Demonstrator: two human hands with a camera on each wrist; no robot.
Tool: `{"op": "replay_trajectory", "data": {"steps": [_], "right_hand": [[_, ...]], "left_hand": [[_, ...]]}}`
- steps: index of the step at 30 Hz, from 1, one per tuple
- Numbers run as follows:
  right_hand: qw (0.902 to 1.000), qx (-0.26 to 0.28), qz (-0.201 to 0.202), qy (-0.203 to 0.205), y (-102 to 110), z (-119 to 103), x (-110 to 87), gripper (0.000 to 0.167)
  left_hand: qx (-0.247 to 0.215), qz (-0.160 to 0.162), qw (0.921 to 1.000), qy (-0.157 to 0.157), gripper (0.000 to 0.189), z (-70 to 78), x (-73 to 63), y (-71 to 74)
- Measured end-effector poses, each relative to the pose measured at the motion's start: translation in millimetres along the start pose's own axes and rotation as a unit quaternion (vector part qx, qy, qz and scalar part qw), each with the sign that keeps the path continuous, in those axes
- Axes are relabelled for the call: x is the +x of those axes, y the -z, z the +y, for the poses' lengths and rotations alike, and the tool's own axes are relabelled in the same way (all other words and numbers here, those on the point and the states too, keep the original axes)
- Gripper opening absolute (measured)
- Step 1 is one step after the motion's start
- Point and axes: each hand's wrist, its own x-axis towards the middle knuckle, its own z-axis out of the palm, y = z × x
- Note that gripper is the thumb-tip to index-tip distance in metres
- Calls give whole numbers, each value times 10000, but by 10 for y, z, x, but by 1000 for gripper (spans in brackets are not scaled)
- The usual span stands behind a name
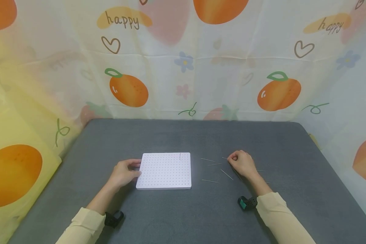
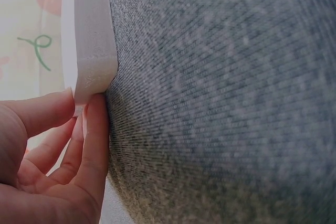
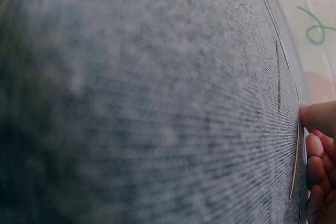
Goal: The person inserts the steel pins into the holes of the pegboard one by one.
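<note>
A white board (image 1: 163,173) with rows of small holes lies flat on the table. One thin metal pin (image 1: 180,156) stands upright in it near the far right corner. At the board's left edge, my left hand (image 1: 123,173) grips it, thumb at the top face and fingers against the side, as the left wrist view also shows. To the right of the board, my right hand (image 1: 241,163) is down at the tabletop, pinching a thin metal pin (image 1: 224,158) whose end pokes out past the fingertips. The rest of that pin is hidden by the fingers.
Several loose pins (image 1: 226,174) lie scattered on the dark grey table (image 1: 170,217) between the board and my right hand. More pins (image 1: 260,170) show just right of that wrist. A fruit-patterned curtain (image 1: 201,81) hangs behind and beside the table.
</note>
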Motion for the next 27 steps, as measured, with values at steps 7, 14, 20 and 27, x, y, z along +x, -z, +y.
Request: {"op": "replay_trajectory", "data": {"steps": [7, 14, 20, 27], "right_hand": [[10000, -1, -46, 27, 7, -4, 7, 15], [10000, 4, -75, -47, -1, -18, 18, 16], [9997, 56, -205, -108, 26, -17, 26, 16], [9992, 304, -239, -130, 50, -36, 53, 17]], "left_hand": [[1, -7, 10000, 16, 47, 10, 16, -1], [23, -33, 10000, 19, 46, 16, 11, 6], [29, -17, 10000, 45, 46, 24, 7, 6], [1, -20, 10000, 62, 46, 24, -9, 7]]}}
